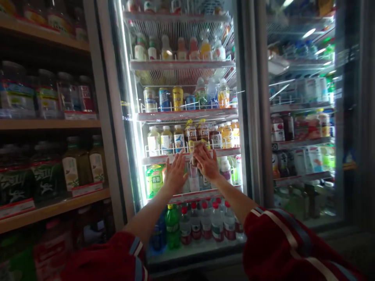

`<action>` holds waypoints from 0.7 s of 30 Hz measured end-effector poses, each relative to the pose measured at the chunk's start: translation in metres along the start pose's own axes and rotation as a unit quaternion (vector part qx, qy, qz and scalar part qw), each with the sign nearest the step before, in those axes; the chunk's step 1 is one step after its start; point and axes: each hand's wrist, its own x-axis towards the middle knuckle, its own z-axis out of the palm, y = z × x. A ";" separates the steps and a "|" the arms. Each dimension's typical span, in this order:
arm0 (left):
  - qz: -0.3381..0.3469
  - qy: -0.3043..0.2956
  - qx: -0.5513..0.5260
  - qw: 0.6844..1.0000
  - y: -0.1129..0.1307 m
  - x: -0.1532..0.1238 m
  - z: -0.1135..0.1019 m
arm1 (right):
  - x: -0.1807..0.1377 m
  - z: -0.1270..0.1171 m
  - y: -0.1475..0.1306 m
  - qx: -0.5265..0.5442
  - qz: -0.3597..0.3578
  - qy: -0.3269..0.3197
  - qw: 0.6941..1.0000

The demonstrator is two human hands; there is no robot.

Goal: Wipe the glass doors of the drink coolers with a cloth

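Both my arms reach into a lit drinks fridge. My left hand (175,171) is raised with its fingers stretched out, just in front of the wire shelf edge (158,159), and holds nothing. My right hand (206,160) is closed round a bottle (197,150) with a dark label, at the front of that same shelf. On the shelf stand several pale and orange drink bottles (166,139). Below my hands stand green and clear bottles with red caps (195,222).
The fridge's open door frame (117,117) stands at the left. Wooden shelves (49,125) with jars and large bottles run along the left. A second glass-door fridge (301,117) with drinks stands to the right. Upper fridge shelves hold cans (164,99) and small bottles.
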 end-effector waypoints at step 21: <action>0.015 0.011 -0.013 1.000 0.026 0.021 0.005 | -0.022 -0.018 0.074 -0.047 0.165 0.044 0.984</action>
